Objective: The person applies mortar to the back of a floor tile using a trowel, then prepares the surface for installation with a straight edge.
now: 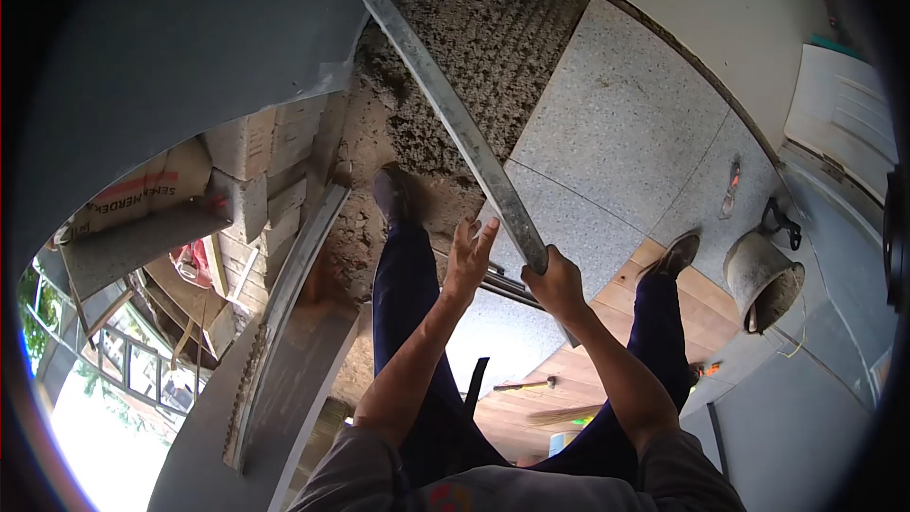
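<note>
A long grey metal bar (450,114) slants from the upper left down to the middle of the head view. My right hand (556,284) is wrapped round it near its lower end. Just left of the bar is my left hand (469,256), its fingers spread and nothing held in it. The bar's far part lies over ridged, dark mortar (474,47). Speckled grey tiles (621,95) lie to the right of that mortar, under and beside the bar's lower part.
A bucket (761,283) stands at the right, with a black-handled tool (781,220) beside it. A trowel (731,190) rests on the tiles. Below lies a hammer (526,385). At left are stacked blocks (248,147), a cement bag (142,192) and a long metal profile (284,313).
</note>
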`<state>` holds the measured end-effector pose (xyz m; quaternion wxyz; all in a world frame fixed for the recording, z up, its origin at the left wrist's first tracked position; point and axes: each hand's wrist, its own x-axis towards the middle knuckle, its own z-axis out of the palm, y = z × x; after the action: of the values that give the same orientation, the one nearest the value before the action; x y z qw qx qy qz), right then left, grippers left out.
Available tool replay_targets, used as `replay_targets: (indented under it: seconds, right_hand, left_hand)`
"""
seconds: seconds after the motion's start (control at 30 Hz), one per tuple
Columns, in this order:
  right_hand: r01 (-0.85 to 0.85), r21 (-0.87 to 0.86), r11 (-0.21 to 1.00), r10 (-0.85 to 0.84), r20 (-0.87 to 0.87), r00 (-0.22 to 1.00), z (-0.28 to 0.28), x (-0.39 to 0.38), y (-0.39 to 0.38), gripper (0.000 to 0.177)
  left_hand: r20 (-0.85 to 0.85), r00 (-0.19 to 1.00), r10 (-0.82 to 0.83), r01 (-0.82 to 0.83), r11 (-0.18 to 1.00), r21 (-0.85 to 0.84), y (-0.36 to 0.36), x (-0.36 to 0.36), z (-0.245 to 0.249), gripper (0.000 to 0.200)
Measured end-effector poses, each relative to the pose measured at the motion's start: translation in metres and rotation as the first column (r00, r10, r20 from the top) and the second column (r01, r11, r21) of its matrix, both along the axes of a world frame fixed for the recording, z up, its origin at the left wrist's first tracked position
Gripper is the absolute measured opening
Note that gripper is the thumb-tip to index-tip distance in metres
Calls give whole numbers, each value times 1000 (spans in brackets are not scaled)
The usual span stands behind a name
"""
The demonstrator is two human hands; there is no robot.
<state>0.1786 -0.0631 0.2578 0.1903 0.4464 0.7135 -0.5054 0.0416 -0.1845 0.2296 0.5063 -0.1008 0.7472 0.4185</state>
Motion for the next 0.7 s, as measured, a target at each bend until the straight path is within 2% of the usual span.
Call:
replay_targets:
  seconds: [0.03, 0.1, 0.2, 0.23, 0.3, 0.33, 0.37, 0.43, 0.47, 0.5, 0.53, 0.57, 0.6, 0.67, 0.7]
  right_hand:
    - [4, 26, 1000, -4, 17, 1000, 0, -2, -2, 27]
    - [31, 94, 995, -22, -94, 995, -6, -2, -13, 27]
    - [141, 65, 988, -126, -202, 971, -8, -8, -31, 28]
    - [192, 52, 980, -177, -210, 962, -5, -10, -37, 29]
    - [258, 9, 966, -245, -279, 929, -7, -12, -46, 27]
    - [262, -43, 964, -265, -231, 936, -7, -13, -48, 28]
    - [268, -103, 958, -283, -180, 942, -4, -13, -48, 29]
    - [222, -102, 970, -241, -259, 935, 5, -13, -36, 34]
    - [178, -113, 978, -199, -218, 956, 0, -12, -38, 39]
    - [131, -71, 989, -145, -248, 958, 2, -11, -33, 40]
    - [123, -47, 991, -131, -290, 948, -5, -6, -35, 40]
    - [116, -20, 993, -116, -330, 937, -14, -1, -37, 40]
    - [87, -46, 995, -97, -361, 927, -20, 4, -38, 44]
    - [24, -76, 997, -54, -424, 904, -32, 16, -27, 52]
    - [-22, -88, 996, -19, -444, 896, -34, 24, -18, 57]
  left_hand:
    - [2, 1000, -7, 7, 1000, 16, 3, -4, 3, 84]
    - [114, 989, -94, 89, 995, 48, 4, -18, 10, 74]
    - [38, 998, 42, -49, 978, 202, 15, -5, 24, 49]
    - [61, 994, 89, -102, 959, 264, 13, -3, 16, 49]
    - [11, 998, 63, -63, 951, 301, 28, -13, 24, 54]
    - [1, 991, 134, -128, 940, 315, 35, -10, 21, 55]
    - [-26, 993, 117, -105, 954, 281, 30, -14, 6, 53]
    - [-84, 980, 179, -157, 962, 223, 45, -17, 9, 53]
    - [-83, 976, 199, -180, 964, 197, 53, -19, 12, 55]
    - [-85, 972, 217, -201, 965, 167, 58, -19, 12, 57]
    - [-119, 966, 229, -212, 967, 139, 59, -17, 10, 54]
    - [-72, 953, 295, -288, 953, 93, 61, -16, 8, 48]
    - [-228, 961, 154, -135, 986, 96, 57, -11, 5, 42]
    - [-275, 955, 107, -83, 992, 98, 51, -5, -6, 38]
    - [-160, 968, 193, -179, 979, 96, 47, -8, -12, 39]
